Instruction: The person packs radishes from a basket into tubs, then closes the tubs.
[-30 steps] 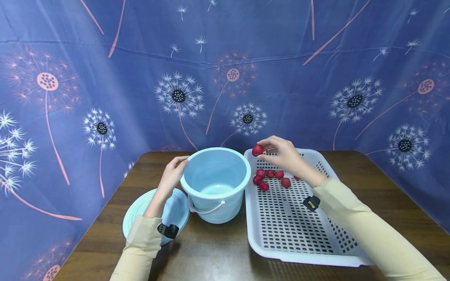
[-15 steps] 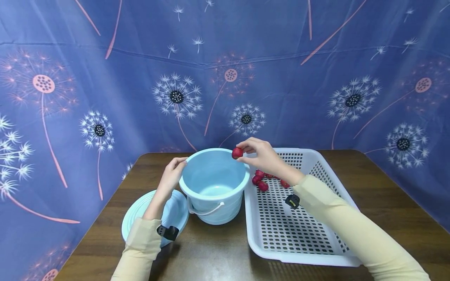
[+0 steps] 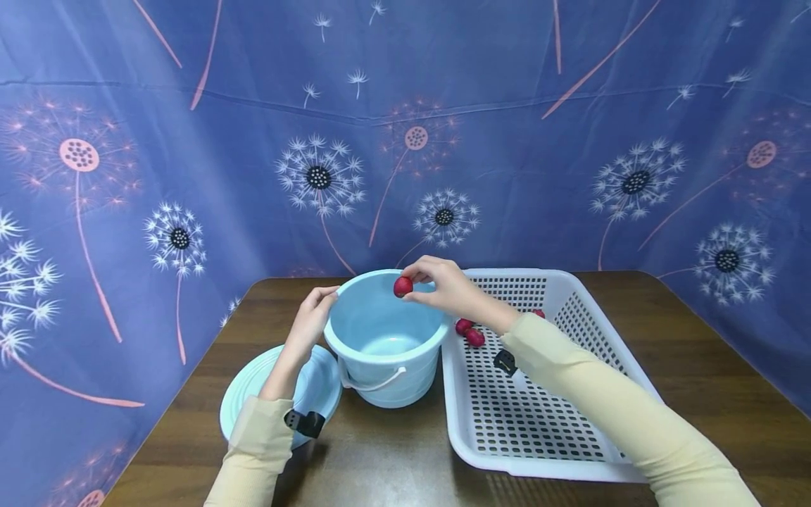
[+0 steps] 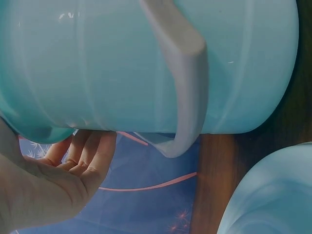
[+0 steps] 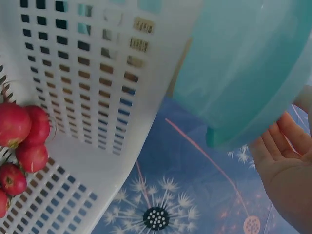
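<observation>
My right hand [image 3: 450,287] pinches a red radish [image 3: 403,286] between thumb and fingertips, above the opening of the light blue bucket [image 3: 395,373]. My left hand [image 3: 307,320] grips the bucket's rim at its left side; in the left wrist view the fingers [image 4: 87,151] lie along the outer wall below the rim. The held radish is out of sight in the right wrist view, where the hand [image 5: 287,165] shows beyond the bucket's rim. Several more radishes [image 5: 31,131] lie in the white perforated basket [image 3: 545,461], partly hidden by my right arm in the head view.
A round light blue lid [image 3: 243,387] lies on the wooden table [image 3: 374,465] left of the bucket, under my left forearm. The bucket's white handle [image 3: 380,382] hangs down in front. Behind the table hangs a blue dandelion-print cloth [image 3: 253,141].
My right hand has carried the radish left from above the basket, across the bucket's right rim, to over its opening. My left hand stays at the rim.
</observation>
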Demonstrator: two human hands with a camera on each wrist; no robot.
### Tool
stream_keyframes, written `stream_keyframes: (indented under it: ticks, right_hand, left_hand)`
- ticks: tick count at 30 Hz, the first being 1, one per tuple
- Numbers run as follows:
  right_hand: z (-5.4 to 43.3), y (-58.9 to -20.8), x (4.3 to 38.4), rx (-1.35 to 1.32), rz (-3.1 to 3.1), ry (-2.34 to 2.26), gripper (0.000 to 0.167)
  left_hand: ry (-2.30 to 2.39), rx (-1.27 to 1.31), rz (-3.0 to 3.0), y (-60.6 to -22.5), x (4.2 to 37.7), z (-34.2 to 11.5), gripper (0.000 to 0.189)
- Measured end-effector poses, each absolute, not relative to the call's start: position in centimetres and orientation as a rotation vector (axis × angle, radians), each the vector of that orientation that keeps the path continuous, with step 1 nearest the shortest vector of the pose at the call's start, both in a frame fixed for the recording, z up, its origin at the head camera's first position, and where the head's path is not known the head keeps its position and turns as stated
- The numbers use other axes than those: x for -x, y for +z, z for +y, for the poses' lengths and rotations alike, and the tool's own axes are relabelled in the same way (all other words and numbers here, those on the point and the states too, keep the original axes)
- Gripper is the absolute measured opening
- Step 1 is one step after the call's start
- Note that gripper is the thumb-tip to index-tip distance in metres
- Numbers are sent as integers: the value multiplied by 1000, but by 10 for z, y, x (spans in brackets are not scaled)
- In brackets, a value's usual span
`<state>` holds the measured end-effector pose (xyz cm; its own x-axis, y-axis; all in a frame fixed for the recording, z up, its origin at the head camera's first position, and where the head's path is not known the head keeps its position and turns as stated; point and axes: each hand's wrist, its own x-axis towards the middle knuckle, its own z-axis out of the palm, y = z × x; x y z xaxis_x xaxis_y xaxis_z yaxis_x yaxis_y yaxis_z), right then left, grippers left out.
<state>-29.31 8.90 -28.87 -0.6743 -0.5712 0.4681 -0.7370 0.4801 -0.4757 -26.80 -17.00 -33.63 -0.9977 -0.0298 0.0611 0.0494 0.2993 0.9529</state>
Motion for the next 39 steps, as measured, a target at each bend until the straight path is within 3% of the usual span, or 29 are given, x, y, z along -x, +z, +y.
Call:
stream_keyframes:
  ticks: [15,39]
  right_hand:
    - [48,-311,299,-1258,-2566,996,32]
    - [44,-304,312,-1159,-2661,847,31]
  left_hand:
    - [-1838,9,-2500,-347,262,-181,40]
    - [-1827,69,-2482,-339,273,-174,39]
